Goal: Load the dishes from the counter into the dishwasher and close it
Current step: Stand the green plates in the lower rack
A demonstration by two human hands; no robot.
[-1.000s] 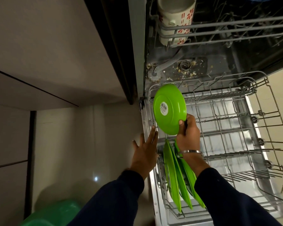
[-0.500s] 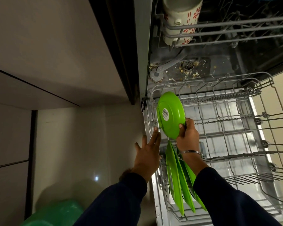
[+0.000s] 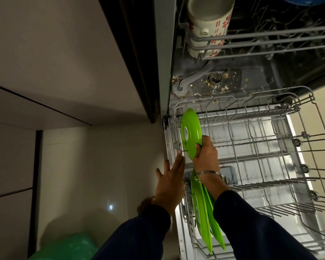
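Green plate (image 3: pixel 190 134) pinched at its lower edge by right hand (image 3: pixel 206 154), thumb on the underside, held on edge over the left end of the pulled-out lower rack (image 3: pixel 270 147). Left hand (image 3: pixel 170 182) flat, fingers straight, fingertips at the rack's left rail just beside the plate, gripping nothing. Behind the right wrist, more green plates (image 3: pixel 204 218) standing on edge in the same rack. Above, patterned mug (image 3: pixel 208 25) upside down in the upper rack (image 3: pixel 270 40). Food scraps around the drain (image 3: pixel 215 79).
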